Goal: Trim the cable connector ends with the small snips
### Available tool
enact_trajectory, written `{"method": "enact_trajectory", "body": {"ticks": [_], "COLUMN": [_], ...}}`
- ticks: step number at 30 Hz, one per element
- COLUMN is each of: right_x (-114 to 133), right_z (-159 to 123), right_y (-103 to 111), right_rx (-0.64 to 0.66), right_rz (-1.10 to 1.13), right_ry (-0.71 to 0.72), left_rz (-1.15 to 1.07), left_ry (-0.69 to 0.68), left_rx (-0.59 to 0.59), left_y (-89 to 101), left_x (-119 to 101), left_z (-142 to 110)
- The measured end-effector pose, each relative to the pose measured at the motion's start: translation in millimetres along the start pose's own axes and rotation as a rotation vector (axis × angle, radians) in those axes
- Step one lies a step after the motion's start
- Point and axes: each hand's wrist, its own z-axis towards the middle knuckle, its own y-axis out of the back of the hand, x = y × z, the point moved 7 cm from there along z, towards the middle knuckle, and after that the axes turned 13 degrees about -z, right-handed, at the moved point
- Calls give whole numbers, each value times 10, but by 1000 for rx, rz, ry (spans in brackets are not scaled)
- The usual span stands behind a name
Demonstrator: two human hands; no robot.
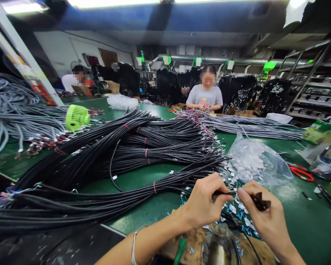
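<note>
My left hand [202, 200] pinches the end of a black cable [223, 192] between thumb and fingers. My right hand [260, 213] meets it fingertip to fingertip and holds a small dark connector piece [260, 202]. Both hands hover over the green table [306, 221] near its front edge. Just beyond them lie bundles of black cables [127, 154] tied with red bands, their stripped ends fanned toward my hands. Small white terminal pieces [231, 176] are scattered around the cable ends.
A clear plastic bag [256, 160] of small white parts lies behind my right hand. Red-handled scissors [302, 172] lie to the right. Grey cable bundles [13, 110] and a green fan [76, 117] sit left. A person in grey [204, 96] works across the table.
</note>
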Motion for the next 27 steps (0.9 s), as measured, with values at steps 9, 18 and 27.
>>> {"method": "enact_trajectory", "body": {"ticks": [9,18,27], "right_x": [-269,207,-311], "right_z": [109,-79,-75], "right_y": [296,102,-200], "right_rx": [-172,14,151], "right_rz": [486,-452,407], "right_ry": [-316,443,-400], "left_rz": [-10,13,-99], "left_ry": [68,90,143], "left_rx": [-62,24,55], "left_y": [50,8,31], "left_x": [1,50,69], "left_z": [-20,0,42]}}
